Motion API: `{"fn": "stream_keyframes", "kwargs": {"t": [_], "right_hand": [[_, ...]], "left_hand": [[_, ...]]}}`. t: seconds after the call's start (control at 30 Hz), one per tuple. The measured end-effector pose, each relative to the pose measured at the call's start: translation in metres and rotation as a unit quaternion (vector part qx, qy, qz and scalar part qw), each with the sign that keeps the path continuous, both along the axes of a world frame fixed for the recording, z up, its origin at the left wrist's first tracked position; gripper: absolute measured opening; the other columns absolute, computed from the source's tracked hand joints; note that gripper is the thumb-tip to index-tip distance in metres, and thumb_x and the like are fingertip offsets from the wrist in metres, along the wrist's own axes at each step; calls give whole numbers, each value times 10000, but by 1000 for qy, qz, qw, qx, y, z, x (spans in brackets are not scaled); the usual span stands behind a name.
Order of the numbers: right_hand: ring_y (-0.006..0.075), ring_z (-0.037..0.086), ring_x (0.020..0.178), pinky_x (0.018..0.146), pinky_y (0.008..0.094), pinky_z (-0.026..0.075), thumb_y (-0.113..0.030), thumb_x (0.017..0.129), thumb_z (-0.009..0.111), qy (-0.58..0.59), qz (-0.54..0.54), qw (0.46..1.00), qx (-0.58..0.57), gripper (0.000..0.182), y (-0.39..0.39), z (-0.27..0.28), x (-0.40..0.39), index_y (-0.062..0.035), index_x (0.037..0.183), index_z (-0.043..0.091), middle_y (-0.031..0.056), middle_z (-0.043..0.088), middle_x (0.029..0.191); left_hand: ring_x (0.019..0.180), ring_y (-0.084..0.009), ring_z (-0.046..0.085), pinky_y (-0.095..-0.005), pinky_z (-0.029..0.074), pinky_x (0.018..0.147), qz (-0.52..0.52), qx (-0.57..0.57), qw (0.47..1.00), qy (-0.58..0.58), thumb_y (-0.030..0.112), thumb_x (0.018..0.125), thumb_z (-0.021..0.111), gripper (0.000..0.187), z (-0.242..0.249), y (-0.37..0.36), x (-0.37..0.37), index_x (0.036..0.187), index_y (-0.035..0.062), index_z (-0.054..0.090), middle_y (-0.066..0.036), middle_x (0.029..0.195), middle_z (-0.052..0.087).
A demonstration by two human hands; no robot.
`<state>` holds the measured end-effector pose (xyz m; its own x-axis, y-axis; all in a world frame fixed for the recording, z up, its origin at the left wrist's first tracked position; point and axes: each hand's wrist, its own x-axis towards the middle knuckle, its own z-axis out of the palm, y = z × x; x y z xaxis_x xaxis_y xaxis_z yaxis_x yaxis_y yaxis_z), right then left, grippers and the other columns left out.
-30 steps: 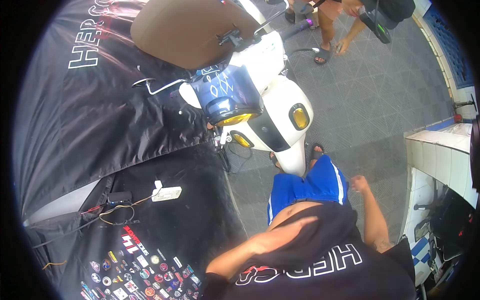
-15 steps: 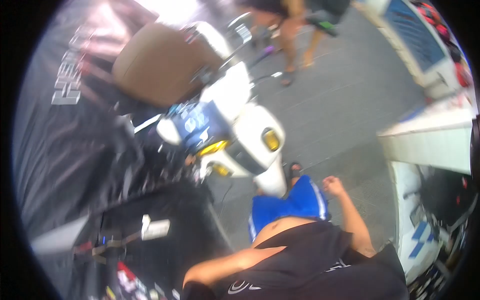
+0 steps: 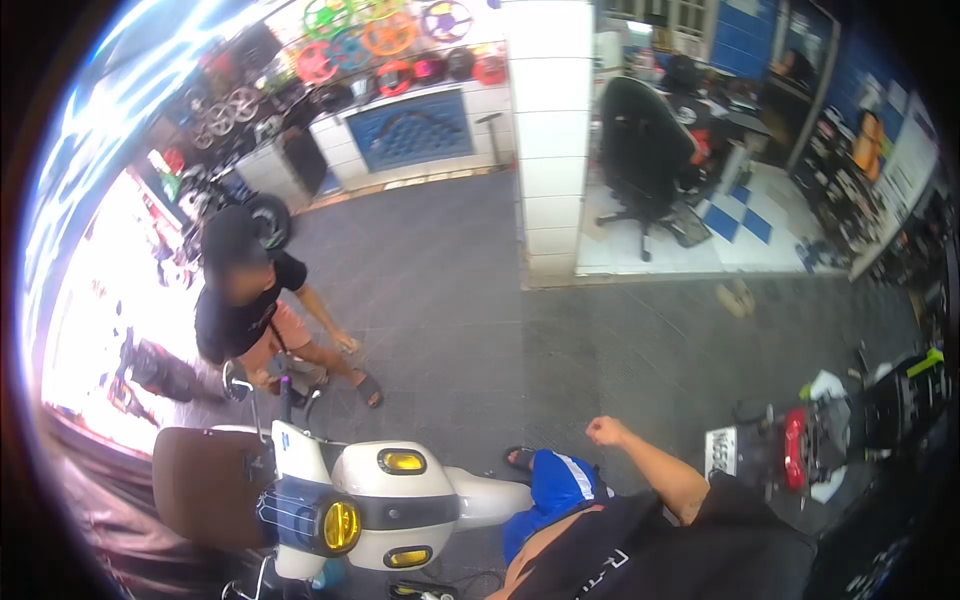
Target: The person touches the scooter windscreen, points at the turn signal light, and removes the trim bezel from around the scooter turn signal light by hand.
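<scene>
My right hand [image 3: 604, 431] is held out in front of my right side, over the grey floor. Its fingers are loosely curled in, and I see nothing in them. My left hand is out of view. Just ahead and to the left stands a white scooter [image 3: 385, 505] with a dark blue front panel and a round yellow headlight [image 3: 342, 527]. Its front wheel cover reaches close to my blue shorts [image 3: 562, 485]. My right hand touches neither the scooter nor anything else that I can make out.
Beyond the scooter a person [image 3: 245, 310] in a black cap leans forward. A tiled pillar [image 3: 553, 150] and an office chair [image 3: 645, 140] stand farther back. At the right is a motorcycle [image 3: 795, 445] with a number plate. Slippers [image 3: 735, 298] and cables [image 3: 480, 580] lie on the floor.
My view has swung to the right and up, showing the pillar, office and motorcycle. The scooter now sits lower left. My left forearm has left the view; my right hand stays raised.
</scene>
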<state>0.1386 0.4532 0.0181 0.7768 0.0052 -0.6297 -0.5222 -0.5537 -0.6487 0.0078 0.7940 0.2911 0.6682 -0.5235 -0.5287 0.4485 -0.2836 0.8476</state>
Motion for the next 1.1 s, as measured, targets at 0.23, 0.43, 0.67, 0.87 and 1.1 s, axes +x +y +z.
{"fn": "stream_keyframes", "kwargs": {"t": [0.23,0.43,0.67,0.87,1.1], "right_hand": [[330,732,1020,893,424,569,-354,912,635,180,123,960,-177,369,-69,-47,-322,-103,1148,765,174,759,1112],[289,732,955,817,400,572,-311,947,625,199,71,968,-135,328,-103,-7,-417,-94,1166,738,152,753,1062],[242,733,879,729,373,575,-260,987,613,118,221,967,-51,282,-121,42,-326,-83,1186,707,126,747,1004],[186,699,737,595,340,544,-240,1000,635,178,144,973,-10,235,-202,19,-189,-64,1152,668,104,717,877],[225,648,589,474,371,484,-179,973,562,121,150,963,-188,287,-198,11,-75,14,1151,676,126,674,750]], "left_hand": [[1505,-296,359,-390,250,1249,-139,-38,988,-51,224,1065,434,533,-3,-43,-73,1563,40,393,-170,1620,384],[1502,-306,367,-399,253,1248,-211,-111,967,-88,223,1058,452,533,-2,-85,-138,1558,42,408,-177,1615,394],[1555,-323,241,-412,196,1270,-77,-150,969,-180,400,1034,504,741,-151,-79,-215,1632,62,225,-149,1682,271],[1359,-374,523,-509,381,1145,-33,719,691,-69,425,988,531,529,-151,-73,-268,1358,61,634,-183,1421,601],[1323,-387,567,-503,446,1107,338,387,802,304,586,1012,479,669,-134,-74,-449,1346,27,629,-225,1413,595]]}}
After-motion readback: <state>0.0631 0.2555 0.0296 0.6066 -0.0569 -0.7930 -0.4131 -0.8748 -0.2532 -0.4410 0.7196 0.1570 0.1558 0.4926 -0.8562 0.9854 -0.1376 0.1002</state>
